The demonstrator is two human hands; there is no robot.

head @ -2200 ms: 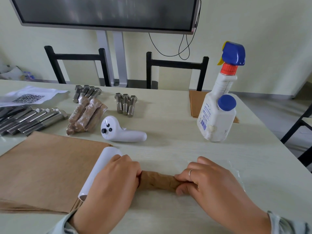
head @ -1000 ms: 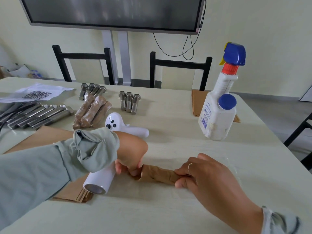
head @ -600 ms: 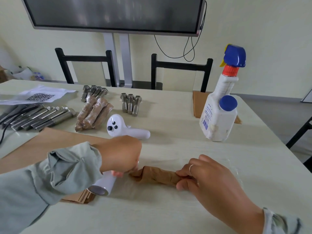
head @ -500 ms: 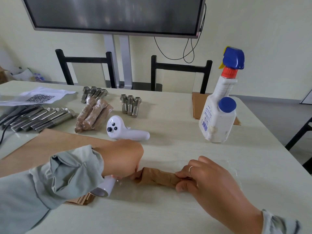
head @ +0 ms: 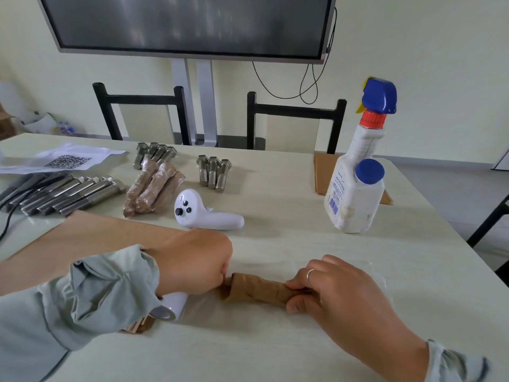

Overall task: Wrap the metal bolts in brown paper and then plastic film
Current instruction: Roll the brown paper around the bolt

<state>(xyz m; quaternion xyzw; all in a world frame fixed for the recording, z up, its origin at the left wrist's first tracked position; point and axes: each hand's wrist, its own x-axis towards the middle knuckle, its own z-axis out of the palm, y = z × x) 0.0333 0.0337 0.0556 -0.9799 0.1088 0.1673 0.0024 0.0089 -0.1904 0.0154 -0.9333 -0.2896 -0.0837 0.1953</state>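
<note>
A bolt wrapped in brown paper (head: 256, 289) lies on a sheet of clear plastic film (head: 371, 274) near the table's front edge. My right hand (head: 338, 293) grips its right end with curled fingers. My left hand (head: 192, 263) is curled at its left end and pinches it; the fingertips are hidden. The white film roll (head: 170, 308) lies under my left wrist, partly covered. A stack of brown paper (head: 82, 238) lies behind my left arm. Three finished wrapped bolts (head: 154, 186) lie farther back.
Bare short bolts (head: 213, 173) and another group (head: 154, 153) lie at the back, long bolts (head: 68, 191) at the left. A white controller (head: 203, 212) lies just behind my left hand. A spray bottle (head: 358, 175) stands at the right on cardboard (head: 321, 172). A QR sheet (head: 66, 161) lies far left.
My left arm has swung out to the left and the hand has turned over the bundle's left end, covering most of the film roll. My right hand has kept its grip.
</note>
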